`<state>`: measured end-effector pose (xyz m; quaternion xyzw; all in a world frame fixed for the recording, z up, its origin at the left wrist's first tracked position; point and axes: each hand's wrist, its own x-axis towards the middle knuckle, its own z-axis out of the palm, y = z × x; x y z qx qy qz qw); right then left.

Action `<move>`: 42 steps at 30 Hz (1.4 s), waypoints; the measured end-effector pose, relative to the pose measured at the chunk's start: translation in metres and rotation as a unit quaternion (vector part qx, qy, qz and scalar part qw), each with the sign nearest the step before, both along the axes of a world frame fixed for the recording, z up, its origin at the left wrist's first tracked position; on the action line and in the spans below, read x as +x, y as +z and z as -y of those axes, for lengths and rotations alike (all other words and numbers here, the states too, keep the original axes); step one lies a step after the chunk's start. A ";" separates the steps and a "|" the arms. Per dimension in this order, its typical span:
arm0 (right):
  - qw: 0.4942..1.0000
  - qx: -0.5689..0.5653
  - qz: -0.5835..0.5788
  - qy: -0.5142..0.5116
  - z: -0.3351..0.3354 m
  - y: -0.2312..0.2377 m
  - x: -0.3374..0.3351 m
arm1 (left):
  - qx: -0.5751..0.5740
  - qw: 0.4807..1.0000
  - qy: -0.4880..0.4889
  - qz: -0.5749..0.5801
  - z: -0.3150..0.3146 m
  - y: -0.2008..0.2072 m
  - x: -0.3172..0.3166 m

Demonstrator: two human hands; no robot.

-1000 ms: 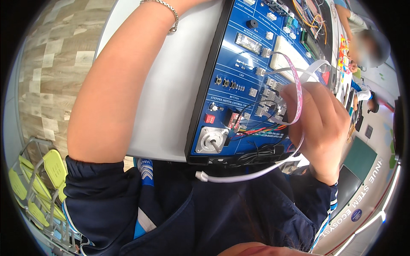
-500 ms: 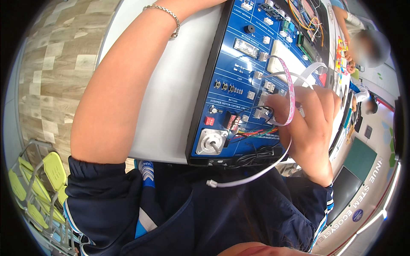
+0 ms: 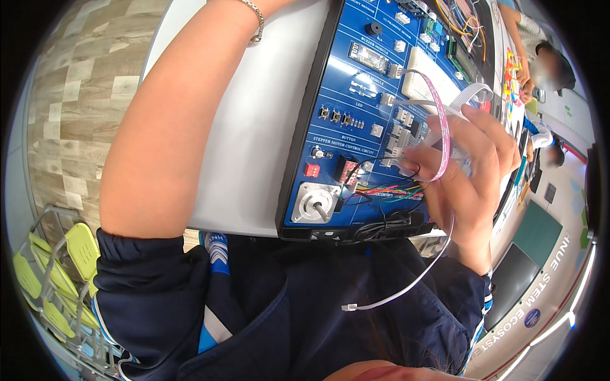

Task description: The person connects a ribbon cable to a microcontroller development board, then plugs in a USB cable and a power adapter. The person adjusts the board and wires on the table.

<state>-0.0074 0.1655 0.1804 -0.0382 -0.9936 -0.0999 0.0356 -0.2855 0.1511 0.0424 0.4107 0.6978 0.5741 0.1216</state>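
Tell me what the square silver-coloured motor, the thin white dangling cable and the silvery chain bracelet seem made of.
Square silver-coloured motor: likely metal, satin; it shows a soft grey sheen.
Thin white dangling cable: probably smooth, flexible plastic outside, judging by its even curve.
Silvery chain bracelet: apparently polished metal, since it glints; solid or plated cannot be told.

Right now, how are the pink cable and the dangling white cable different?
The pink cable is pinkish along its face, while the white cable looks plain white. The pink cable arches over the blue board; the white cable hangs in front of the dark jacket. The pink cable's upper end meets a socket, but the white cable's lower plug hangs loose. Both are curved.
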 end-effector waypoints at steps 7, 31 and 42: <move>1.000 -0.002 0.012 -0.022 0.002 0.002 -0.002 | -0.024 1.000 -0.003 -0.009 -0.002 0.003 0.000; 0.994 -0.076 0.073 0.012 -0.005 0.005 -0.015 | -0.056 0.998 -0.026 0.032 0.009 0.020 0.008; 0.993 -0.059 0.104 -0.012 -0.001 0.014 -0.022 | -0.033 0.999 -0.021 0.023 0.002 0.010 0.003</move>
